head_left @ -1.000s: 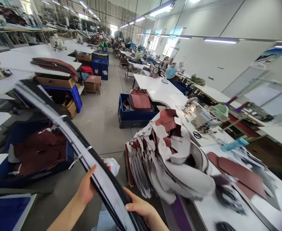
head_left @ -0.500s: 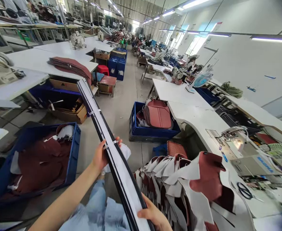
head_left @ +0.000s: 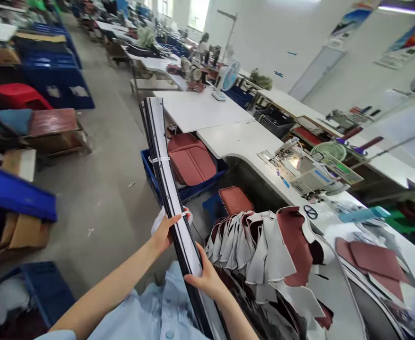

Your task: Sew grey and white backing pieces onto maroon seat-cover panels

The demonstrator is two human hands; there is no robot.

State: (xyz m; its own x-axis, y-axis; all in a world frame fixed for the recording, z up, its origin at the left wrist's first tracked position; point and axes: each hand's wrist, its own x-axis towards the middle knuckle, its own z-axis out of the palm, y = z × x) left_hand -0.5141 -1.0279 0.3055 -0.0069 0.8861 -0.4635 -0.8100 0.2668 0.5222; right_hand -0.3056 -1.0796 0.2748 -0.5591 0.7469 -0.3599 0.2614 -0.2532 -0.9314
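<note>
The bundle of strips (head_left: 169, 189), black and white and bound with white ties (head_left: 159, 159), is in the air in front of the body, its long axis running from the waist forward and slightly left. The left hand (head_left: 162, 233) grasps it from the left, farther along toward the far end; the right hand (head_left: 207, 278) grasps it from the right, nearer the body. In view, the far end crosses in front of the blue bin (head_left: 207, 183). The right hand is nearer the cut pieces (head_left: 292, 245) and white surface (head_left: 229, 137).
</note>
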